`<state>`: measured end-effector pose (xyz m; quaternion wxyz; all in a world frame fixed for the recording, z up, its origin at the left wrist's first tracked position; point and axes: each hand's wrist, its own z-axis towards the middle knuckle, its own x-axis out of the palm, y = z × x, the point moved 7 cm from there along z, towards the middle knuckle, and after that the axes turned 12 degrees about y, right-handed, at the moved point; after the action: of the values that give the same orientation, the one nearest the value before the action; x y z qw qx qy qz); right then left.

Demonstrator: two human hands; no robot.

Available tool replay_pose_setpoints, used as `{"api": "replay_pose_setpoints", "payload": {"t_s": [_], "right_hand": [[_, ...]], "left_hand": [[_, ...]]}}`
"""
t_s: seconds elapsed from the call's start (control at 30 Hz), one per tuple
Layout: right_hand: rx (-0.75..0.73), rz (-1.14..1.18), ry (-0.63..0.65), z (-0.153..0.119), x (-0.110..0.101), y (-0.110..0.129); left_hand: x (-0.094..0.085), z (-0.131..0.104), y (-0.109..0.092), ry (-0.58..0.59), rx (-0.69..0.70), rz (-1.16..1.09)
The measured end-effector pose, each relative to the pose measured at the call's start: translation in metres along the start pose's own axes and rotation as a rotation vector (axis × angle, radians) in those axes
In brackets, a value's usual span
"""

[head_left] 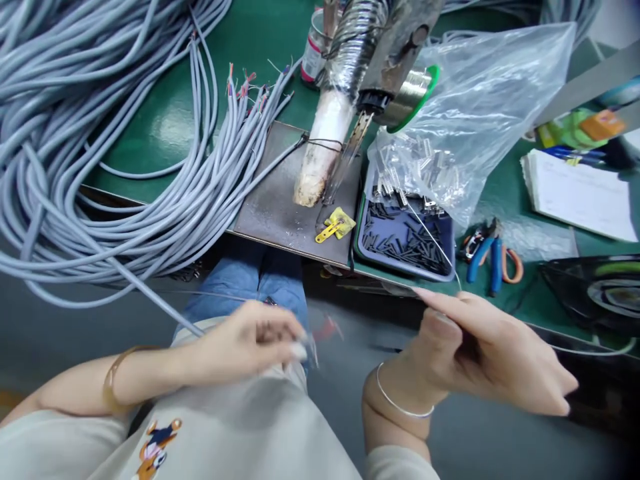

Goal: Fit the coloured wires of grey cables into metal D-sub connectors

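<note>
My left hand [260, 340] is closed around the end of a grey cable [170, 310], in front of my lap. Thin red and pale wire ends [325, 330] stick out past its fingertips, smeared by motion. My right hand [480, 343] hovers by the bench's front edge, fingers curled and index finger pointing left. A thin silvery solder wire [434, 241] runs down across the parts tray into its grip. Above the metal plate [265, 193] a soldering iron [350, 157] is mounted, tip down, beside a white-wrapped tube [325, 140]. A solder spool [413, 97] with a green rim sits behind.
A large heap of grey cables [75, 133] covers the left side. The blue tray [405, 267] holds black sleeves and metal connectors under a clear plastic bag [500, 100]. Blue-handled pliers [495, 257], a paper stack [580, 193] and a yellow clip [327, 231] lie around.
</note>
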<state>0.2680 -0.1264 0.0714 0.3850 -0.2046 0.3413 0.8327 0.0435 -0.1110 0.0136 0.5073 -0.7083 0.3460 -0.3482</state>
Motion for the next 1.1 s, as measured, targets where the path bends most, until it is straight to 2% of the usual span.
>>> {"api": "replay_pose_setpoints", "payload": {"t_s": [0.07,0.1,0.17,0.23,0.33,0.5,0.57,0.67,0.7,0.87,1.1], "right_hand": [[-0.090,-0.024,-0.165,0.001,-0.006,0.014],[-0.076,-0.015,-0.166,0.003,-0.003,0.019],[-0.002,0.002,-0.056,0.011,0.014,0.024],[0.106,0.047,0.100,0.014,0.036,0.025],[0.209,0.186,0.274,0.011,0.067,0.026],[0.195,0.311,0.343,0.006,0.092,0.039],[0.220,0.338,0.301,0.005,0.090,0.037],[0.401,0.343,0.096,0.002,0.074,0.017],[0.451,0.354,0.073,0.001,0.072,0.011],[0.495,0.449,0.255,0.007,0.089,0.005],[0.388,0.360,0.308,0.016,0.091,0.013]], "left_hand": [[-0.022,0.006,0.024,-0.223,-0.072,-0.211],[-0.033,0.009,0.029,-0.308,-0.049,-0.260],[-0.051,0.016,0.031,-0.414,0.021,-0.313],[-0.062,0.023,0.026,-0.459,0.081,-0.308],[-0.067,0.032,0.012,-0.447,0.115,-0.266],[-0.066,0.041,-0.002,-0.412,0.153,-0.169],[-0.065,0.042,-0.005,-0.418,0.178,-0.132],[-0.064,0.043,-0.009,-0.433,0.210,-0.076],[-0.064,0.043,-0.010,-0.444,0.223,-0.054],[-0.065,0.044,-0.012,-0.444,0.261,0.119],[-0.063,0.048,-0.010,-0.380,0.282,0.240]]}}
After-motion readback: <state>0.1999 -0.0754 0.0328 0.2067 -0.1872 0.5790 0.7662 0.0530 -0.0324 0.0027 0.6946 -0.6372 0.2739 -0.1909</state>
